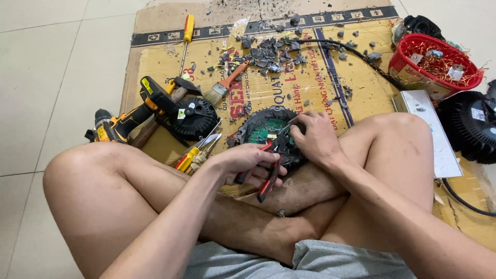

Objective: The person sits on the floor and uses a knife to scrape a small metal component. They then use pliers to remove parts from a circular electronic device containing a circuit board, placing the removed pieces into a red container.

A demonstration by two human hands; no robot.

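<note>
**Pliers at work on a round black housing**

Pale floor tiles surround a flattened cardboard sheet (320,82), yellow-brown with printing, laid out as a work mat. A person sits cross-legged on it, bare knees wide, grey shorts at the bottom edge.

At the centre, resting against the shins, lies a round black housing (266,129) with a green circuit board showing inside. The left hand (248,160) has its fingers curled about the red and black handles of a pair of pliers (271,160), whose nose points up toward the housing's rim. The right hand (315,137) lies on the housing's right edge, fingers bent and pressed down on it; whether they pinch a small part I cannot tell.

Toward nine o'clock from the housing sit a black finned disc (195,118), a yellow and black cordless drill (126,121) and a hammer beneath it. Just beside the left hand lie yellow-handled tools (194,155). At eleven o'clock rest an orange-handled paintbrush (225,85) and a yellow-handled screwdriver (186,41). At twelve o'clock grey broken fragments (274,54) are strewn. At two o'clock stands a red basket (408,64) of copper wire scraps; at three o'clock, a white panel (434,134) and another black finned housing (467,126).
</note>
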